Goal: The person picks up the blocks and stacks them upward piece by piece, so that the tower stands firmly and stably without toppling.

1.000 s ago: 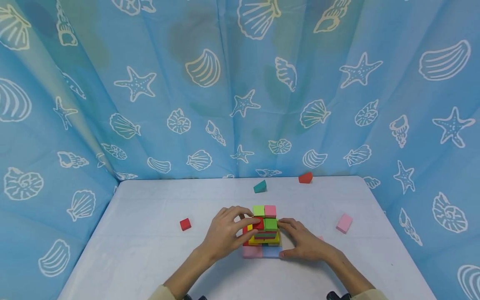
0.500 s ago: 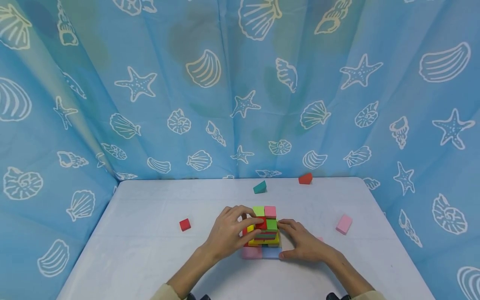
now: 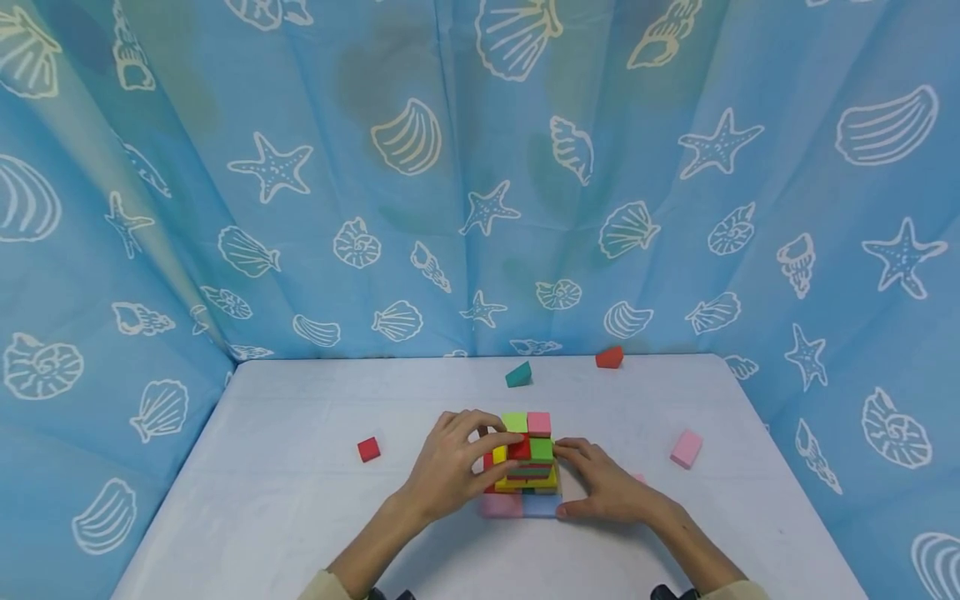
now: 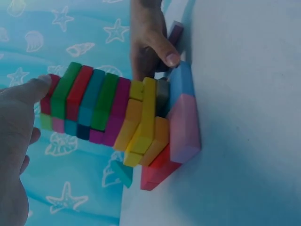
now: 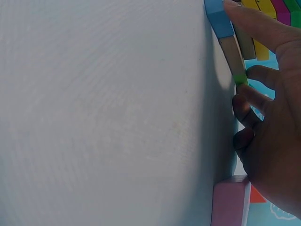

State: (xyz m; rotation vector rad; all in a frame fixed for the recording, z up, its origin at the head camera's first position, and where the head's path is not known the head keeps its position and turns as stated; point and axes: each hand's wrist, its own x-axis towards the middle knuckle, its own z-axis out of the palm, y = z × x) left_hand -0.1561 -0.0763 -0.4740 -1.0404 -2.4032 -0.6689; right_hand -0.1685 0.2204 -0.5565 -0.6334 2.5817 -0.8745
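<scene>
A tower of coloured wooden blocks point(image 3: 529, 476) stands on the table, wide at its base and layered upward. My left hand point(image 3: 450, 467) reaches in at its top, pinching a red block point(image 3: 518, 447) with index finger and thumb; in the left wrist view the thumb lies on that red block point(image 4: 49, 94), which rests against a green one point(image 4: 65, 92). At the tower's right side, my right hand point(image 3: 611, 483) holds the base, thumb on the blue block point(image 5: 219, 19), its other fingers curled near a green-ended block point(image 5: 240, 79). Part of the tower is hidden behind the left fingers.
A red cube point(image 3: 368, 449) lies left of the tower. Beyond it lie a teal block point(image 3: 519, 374) and a red-orange block point(image 3: 610, 357). A pink block point(image 3: 686, 449) lies to the right, and another pink piece point(image 3: 638, 478) shows partly behind the right hand.
The red block under my left fingers has shifted slightly right, closer against the green block beside it. My right hand stays in place at the base.
</scene>
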